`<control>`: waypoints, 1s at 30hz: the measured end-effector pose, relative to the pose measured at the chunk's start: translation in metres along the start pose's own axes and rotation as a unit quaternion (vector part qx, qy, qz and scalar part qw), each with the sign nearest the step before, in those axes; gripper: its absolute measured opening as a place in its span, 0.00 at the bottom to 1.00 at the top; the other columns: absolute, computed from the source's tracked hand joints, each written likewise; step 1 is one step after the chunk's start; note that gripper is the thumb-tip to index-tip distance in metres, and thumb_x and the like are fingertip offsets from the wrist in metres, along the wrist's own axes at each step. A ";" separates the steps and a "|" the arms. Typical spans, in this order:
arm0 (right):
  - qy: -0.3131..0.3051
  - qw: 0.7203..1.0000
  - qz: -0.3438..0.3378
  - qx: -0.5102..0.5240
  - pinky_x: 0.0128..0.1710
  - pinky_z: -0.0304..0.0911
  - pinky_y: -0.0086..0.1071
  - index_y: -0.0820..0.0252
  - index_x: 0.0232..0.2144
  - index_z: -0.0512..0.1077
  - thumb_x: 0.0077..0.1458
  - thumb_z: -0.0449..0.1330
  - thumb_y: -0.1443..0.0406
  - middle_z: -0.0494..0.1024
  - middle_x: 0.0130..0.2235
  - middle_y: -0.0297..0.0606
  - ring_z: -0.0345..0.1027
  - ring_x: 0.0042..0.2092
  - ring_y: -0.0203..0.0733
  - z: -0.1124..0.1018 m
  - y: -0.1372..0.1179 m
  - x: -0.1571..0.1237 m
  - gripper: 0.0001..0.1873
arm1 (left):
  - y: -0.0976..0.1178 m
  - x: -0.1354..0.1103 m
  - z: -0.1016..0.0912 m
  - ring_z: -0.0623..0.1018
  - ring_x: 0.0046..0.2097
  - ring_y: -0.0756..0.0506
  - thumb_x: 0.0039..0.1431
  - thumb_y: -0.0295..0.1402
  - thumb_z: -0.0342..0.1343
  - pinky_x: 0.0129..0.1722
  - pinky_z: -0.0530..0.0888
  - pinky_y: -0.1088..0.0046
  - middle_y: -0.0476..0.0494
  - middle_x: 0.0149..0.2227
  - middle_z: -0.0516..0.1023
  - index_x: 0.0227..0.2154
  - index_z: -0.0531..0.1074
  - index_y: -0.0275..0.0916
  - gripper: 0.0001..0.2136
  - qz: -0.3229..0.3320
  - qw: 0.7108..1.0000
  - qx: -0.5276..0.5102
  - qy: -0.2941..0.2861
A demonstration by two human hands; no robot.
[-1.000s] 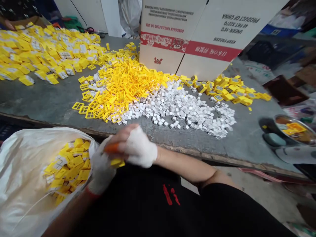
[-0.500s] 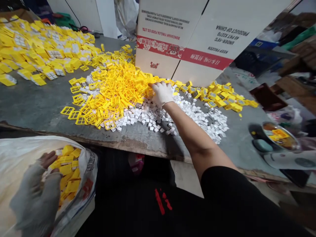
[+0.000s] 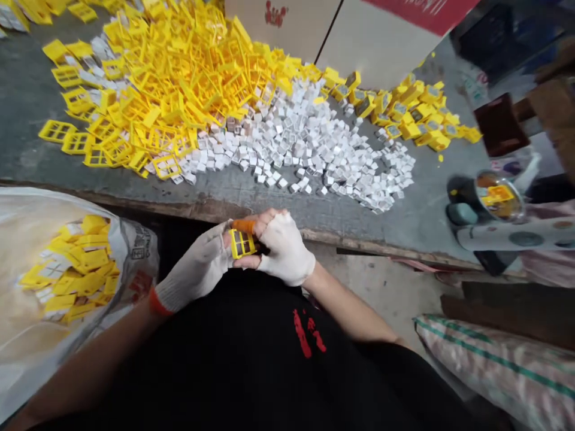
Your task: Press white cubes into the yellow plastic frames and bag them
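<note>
In front of my chest, my right hand (image 3: 284, 249), in a white fingerless glove, pinches a small yellow window-like grid frame (image 3: 243, 243) between thumb and fingers. One finger on top wears an orange cover. My left hand (image 3: 200, 262), in a matching glove with an orange cuff, closes on the frame's left edge; its fingertips are partly hidden. Beyond the hands, a heap of yellow grid frames (image 3: 179, 78) lies on the table. White small cube-like pieces (image 3: 309, 134) spread beside it to the right.
An open white sack (image 3: 135, 239) at lower left holds yellow and white blocks (image 3: 85, 263). A carton (image 3: 372, 45) stands behind the heaps, with yellow blocks (image 3: 417, 114) to its right. A clear cup (image 3: 501, 197) sits at the table's (image 3: 431, 221) right side.
My right hand has come back from the heap to my chest with a yellow grid frame. My left hand has left the sack and joined it. The view has tilted down.
</note>
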State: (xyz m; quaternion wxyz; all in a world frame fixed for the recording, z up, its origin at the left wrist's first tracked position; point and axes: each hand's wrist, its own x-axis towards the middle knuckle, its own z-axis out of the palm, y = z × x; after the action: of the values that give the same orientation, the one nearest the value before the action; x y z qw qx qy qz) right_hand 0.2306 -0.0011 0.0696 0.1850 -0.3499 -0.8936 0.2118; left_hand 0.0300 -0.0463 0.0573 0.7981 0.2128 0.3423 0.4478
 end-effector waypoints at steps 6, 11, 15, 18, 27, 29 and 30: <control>0.087 0.972 0.197 -0.091 0.61 0.66 0.56 0.52 0.61 0.80 0.71 0.62 0.48 0.85 0.58 0.48 0.74 0.59 0.62 -0.024 0.069 -0.005 0.24 | 0.008 -0.011 0.003 0.84 0.41 0.39 0.58 0.43 0.75 0.32 0.80 0.68 0.39 0.40 0.85 0.45 0.84 0.39 0.17 0.029 0.990 -0.004 0.136; 0.059 0.907 0.334 -0.248 0.61 0.61 0.67 0.53 0.51 0.82 0.66 0.67 0.57 0.84 0.58 0.51 0.66 0.65 0.72 -0.028 0.100 0.031 0.14 | 0.009 -0.010 -0.002 0.84 0.36 0.40 0.61 0.35 0.67 0.27 0.78 0.69 0.35 0.41 0.86 0.44 0.82 0.36 0.11 0.023 0.980 -0.002 0.198; 0.048 0.908 0.324 -0.262 0.62 0.58 0.65 0.53 0.47 0.82 0.71 0.62 0.58 0.84 0.55 0.49 0.67 0.64 0.68 -0.009 0.087 0.034 0.11 | 0.003 -0.010 -0.014 0.83 0.35 0.42 0.62 0.31 0.66 0.25 0.76 0.73 0.36 0.42 0.85 0.47 0.81 0.37 0.11 0.013 0.983 0.000 0.185; 0.050 0.919 0.300 -0.252 0.62 0.58 0.62 0.50 0.47 0.82 0.72 0.60 0.59 0.84 0.54 0.46 0.69 0.62 0.63 -0.001 0.082 0.019 0.11 | 0.003 -0.010 -0.015 0.83 0.38 0.42 0.62 0.36 0.68 0.27 0.77 0.73 0.36 0.43 0.84 0.48 0.82 0.37 0.13 0.017 0.986 -0.010 0.165; 0.066 0.931 0.279 -0.228 0.63 0.57 0.60 0.48 0.57 0.81 0.67 0.65 0.59 0.83 0.61 0.44 0.67 0.64 0.64 -0.011 0.095 0.003 0.17 | 0.001 -0.006 -0.001 0.82 0.42 0.41 0.52 0.45 0.78 0.31 0.76 0.71 0.39 0.45 0.84 0.49 0.80 0.40 0.25 0.020 0.990 0.001 0.140; 0.039 0.936 0.270 -0.222 0.64 0.56 0.63 0.48 0.54 0.82 0.68 0.63 0.59 0.84 0.58 0.45 0.67 0.64 0.65 -0.011 0.094 0.010 0.14 | 0.001 -0.006 0.002 0.82 0.41 0.41 0.54 0.44 0.77 0.31 0.75 0.71 0.39 0.45 0.84 0.49 0.80 0.40 0.23 0.030 0.989 0.000 0.144; 0.034 0.939 0.266 -0.213 0.64 0.56 0.64 0.49 0.52 0.83 0.69 0.62 0.59 0.85 0.55 0.45 0.68 0.63 0.66 -0.011 0.091 0.012 0.13 | 0.000 -0.006 0.003 0.82 0.41 0.41 0.55 0.44 0.76 0.31 0.74 0.71 0.38 0.45 0.84 0.49 0.80 0.40 0.23 0.035 0.989 0.001 0.147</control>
State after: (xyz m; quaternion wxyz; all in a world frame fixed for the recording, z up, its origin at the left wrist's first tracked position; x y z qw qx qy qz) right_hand 0.2774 0.0705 0.0345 0.0729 -0.6130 -0.7854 0.0457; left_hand 0.0303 -0.0513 0.0616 0.7226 0.1577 0.4487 0.5016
